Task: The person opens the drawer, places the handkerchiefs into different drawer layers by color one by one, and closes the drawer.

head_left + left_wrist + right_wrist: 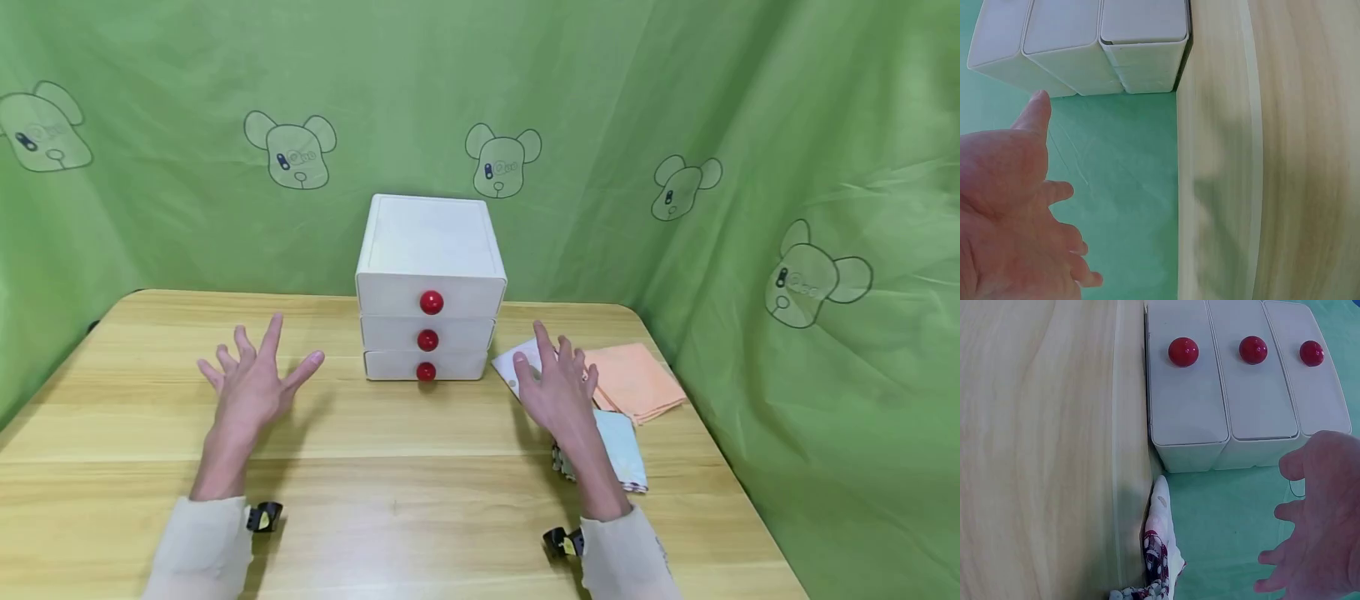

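My left hand [253, 390] hovers over the left of the table with its fingers spread and nothing in it. On the other side my right hand [557, 392] is held in the air, fingers apart and also holding nothing. Between and beyond them stands a white drawer unit [431, 242] with three drawers, each bearing a round red knob [431, 302]. All three drawers look closed. In the head view the right hand overlaps a white cloth [507, 363] and lies near a folded orange cloth [633, 381] and a folded light blue cloth [621, 450].
The wooden table [360, 500] reaches to a green curtain [405, 100] with bear-head prints at the back and sides. A dark patterned fabric [1155, 562] with white spots shows by the cloths in the right wrist view.
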`<control>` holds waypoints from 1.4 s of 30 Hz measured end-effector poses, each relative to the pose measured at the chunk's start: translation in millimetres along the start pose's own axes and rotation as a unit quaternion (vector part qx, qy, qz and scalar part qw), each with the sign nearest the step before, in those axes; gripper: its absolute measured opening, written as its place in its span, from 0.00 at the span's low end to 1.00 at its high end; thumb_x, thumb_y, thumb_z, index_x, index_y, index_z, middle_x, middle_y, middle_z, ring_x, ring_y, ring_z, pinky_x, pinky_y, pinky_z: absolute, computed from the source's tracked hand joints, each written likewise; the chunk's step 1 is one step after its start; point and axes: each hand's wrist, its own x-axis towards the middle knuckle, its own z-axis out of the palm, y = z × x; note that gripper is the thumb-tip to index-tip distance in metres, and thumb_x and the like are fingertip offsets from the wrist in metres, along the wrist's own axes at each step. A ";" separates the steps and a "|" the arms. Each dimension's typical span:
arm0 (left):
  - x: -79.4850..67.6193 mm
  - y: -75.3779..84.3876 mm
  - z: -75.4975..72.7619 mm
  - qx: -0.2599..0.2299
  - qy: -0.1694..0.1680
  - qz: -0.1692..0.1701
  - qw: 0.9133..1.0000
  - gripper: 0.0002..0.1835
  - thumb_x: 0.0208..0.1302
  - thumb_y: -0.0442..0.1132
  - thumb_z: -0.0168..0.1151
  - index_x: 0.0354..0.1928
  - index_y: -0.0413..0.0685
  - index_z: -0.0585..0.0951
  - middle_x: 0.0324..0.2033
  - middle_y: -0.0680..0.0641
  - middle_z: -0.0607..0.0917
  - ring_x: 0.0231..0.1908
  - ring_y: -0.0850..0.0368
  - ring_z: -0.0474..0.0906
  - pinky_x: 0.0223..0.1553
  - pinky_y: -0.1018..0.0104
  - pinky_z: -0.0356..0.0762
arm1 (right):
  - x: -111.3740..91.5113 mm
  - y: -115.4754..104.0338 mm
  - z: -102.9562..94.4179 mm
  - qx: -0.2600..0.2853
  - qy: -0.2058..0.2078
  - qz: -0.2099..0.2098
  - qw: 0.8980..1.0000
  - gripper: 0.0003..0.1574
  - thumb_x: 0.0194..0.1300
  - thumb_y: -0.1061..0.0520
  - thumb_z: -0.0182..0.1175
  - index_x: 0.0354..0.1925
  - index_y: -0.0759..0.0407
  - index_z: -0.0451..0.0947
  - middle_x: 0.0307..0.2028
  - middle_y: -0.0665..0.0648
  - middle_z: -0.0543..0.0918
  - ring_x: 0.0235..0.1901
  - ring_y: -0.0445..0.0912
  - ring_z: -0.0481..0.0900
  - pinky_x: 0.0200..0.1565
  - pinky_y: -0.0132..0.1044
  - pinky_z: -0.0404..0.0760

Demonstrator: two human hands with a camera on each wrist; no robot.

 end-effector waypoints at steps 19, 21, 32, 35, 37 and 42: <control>3.1 13.6 2.0 -0.080 -0.064 0.014 0.995 0.53 0.70 0.74 0.44 0.82 0.55 0.35 0.75 0.22 0.30 0.71 0.13 0.29 0.68 0.21 0.24 | -2.4 -9.7 2.2 0.064 -0.032 -0.017 0.997 0.41 0.79 0.37 0.40 0.82 0.37 0.40 0.78 0.70 0.51 0.76 0.70 0.48 0.69 0.76 0.50; 2.7 16.3 2.6 -0.103 -0.079 0.019 0.991 0.52 0.70 0.73 0.44 0.81 0.58 0.33 0.75 0.24 0.28 0.71 0.14 0.27 0.68 0.21 0.24 | -3.3 -11.3 3.1 0.075 -0.041 -0.014 0.996 0.41 0.78 0.37 0.40 0.82 0.35 0.39 0.79 0.69 0.50 0.77 0.69 0.47 0.69 0.77 0.50; -1.3 30.8 -1.3 -0.198 -0.129 0.041 0.971 0.48 0.70 0.74 0.40 0.81 0.67 0.32 0.80 0.37 0.31 0.76 0.24 0.30 0.70 0.22 0.37 | -5.2 -14.1 9.0 0.109 -0.076 -0.008 0.991 0.41 0.79 0.37 0.42 0.81 0.35 0.40 0.80 0.61 0.52 0.78 0.65 0.50 0.71 0.71 0.53; -1.0 35.3 -4.3 -0.219 -0.127 0.049 0.966 0.48 0.70 0.74 0.42 0.81 0.66 0.34 0.81 0.42 0.34 0.78 0.29 0.35 0.73 0.28 0.38 | -5.6 -14.6 8.4 0.116 -0.081 -0.002 0.990 0.40 0.79 0.37 0.41 0.81 0.34 0.40 0.80 0.59 0.52 0.78 0.63 0.51 0.74 0.67 0.53; -0.5 38.8 -5.7 -0.226 -0.125 0.049 0.965 0.48 0.70 0.73 0.42 0.81 0.66 0.35 0.82 0.44 0.37 0.78 0.30 0.37 0.74 0.29 0.39 | -6.0 -14.2 8.0 0.117 -0.085 0.004 0.989 0.40 0.79 0.36 0.40 0.81 0.34 0.40 0.81 0.58 0.52 0.77 0.63 0.52 0.74 0.65 0.53; 4.3 50.1 -9.2 -0.224 -0.107 0.046 0.968 0.46 0.71 0.74 0.41 0.82 0.66 0.39 0.81 0.43 0.42 0.78 0.30 0.43 0.73 0.28 0.44 | -5.8 -12.5 7.0 0.109 -0.091 0.019 0.990 0.39 0.78 0.32 0.35 0.81 0.31 0.40 0.80 0.56 0.53 0.77 0.62 0.55 0.75 0.63 0.54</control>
